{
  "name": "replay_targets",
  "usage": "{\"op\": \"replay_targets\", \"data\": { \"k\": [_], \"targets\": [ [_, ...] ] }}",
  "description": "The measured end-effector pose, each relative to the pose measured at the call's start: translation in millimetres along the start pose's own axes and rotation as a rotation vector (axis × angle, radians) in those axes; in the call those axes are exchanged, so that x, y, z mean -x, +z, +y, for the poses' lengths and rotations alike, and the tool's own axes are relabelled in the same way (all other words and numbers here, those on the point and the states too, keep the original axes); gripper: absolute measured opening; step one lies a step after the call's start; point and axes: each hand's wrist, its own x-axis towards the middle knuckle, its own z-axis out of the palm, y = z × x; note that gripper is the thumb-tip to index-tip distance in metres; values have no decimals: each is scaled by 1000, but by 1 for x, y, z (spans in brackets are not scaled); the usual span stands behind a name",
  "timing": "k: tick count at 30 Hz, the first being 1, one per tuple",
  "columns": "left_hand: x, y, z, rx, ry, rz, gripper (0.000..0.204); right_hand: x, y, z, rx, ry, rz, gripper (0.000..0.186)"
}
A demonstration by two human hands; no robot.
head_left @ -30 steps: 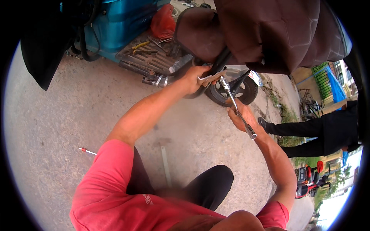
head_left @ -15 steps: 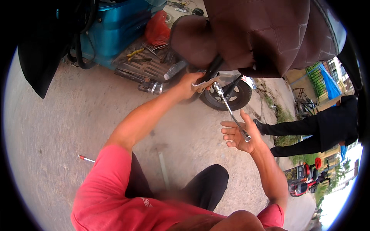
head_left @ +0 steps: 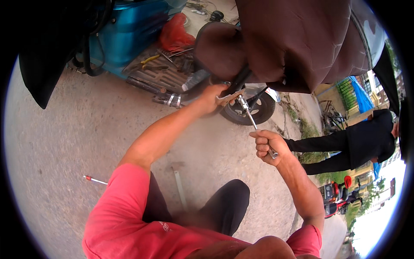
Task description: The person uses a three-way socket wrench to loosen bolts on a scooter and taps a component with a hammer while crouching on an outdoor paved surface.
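My right hand is closed around the handle of a silver socket wrench. The wrench slants up and away, its socket end against a flat, rusty-brown metal plate under the scooter's brown cover. What the socket sits on is hidden. At the plate's left side, my left hand grips it, with most fingers out of sight behind it. The scooter's black front wheel stands just beyond the wrench.
A brown quilted cover hangs overhead. Pliers and a red plastic bag lie on the footboard, beside a teal body panel. A hammer and a red-ended rod lie on the ground. A person in black stands right.
My right hand has gone from open, fingers spread beside the wrench handle, to closed around it. The left hand stays at the plate. My view has shifted slightly.
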Motion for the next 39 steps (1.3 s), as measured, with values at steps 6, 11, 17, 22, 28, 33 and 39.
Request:
{"op": "replay_targets", "data": {
  "k": [6,11,17,22,28,33,39],
  "targets": [
    [-1,-9,1,-46,17,-71,40,-12,4,25,-263,-96,-47,64],
    [25,7,15,8,-50,148,43,-85,-5,66,-649,-241,-193,55],
    [76,11,78,-1141,-283,341,41,-137,-10,83,-814,-450,-241,34],
    [103,157,78,-1141,270,-137,37,-146,-32,83,-763,-563,-336,30],
    [90,218,-6,-1160,373,-612,47,-141,-20,86,-746,-542,-377,29],
    [98,218,-19,-1220,350,-510,54,-134,-27,81,-783,-455,-296,28],
    [114,200,-29,-1270,640,-535,39,-127,-17,64,-773,-517,-268,27]
  ]
}}
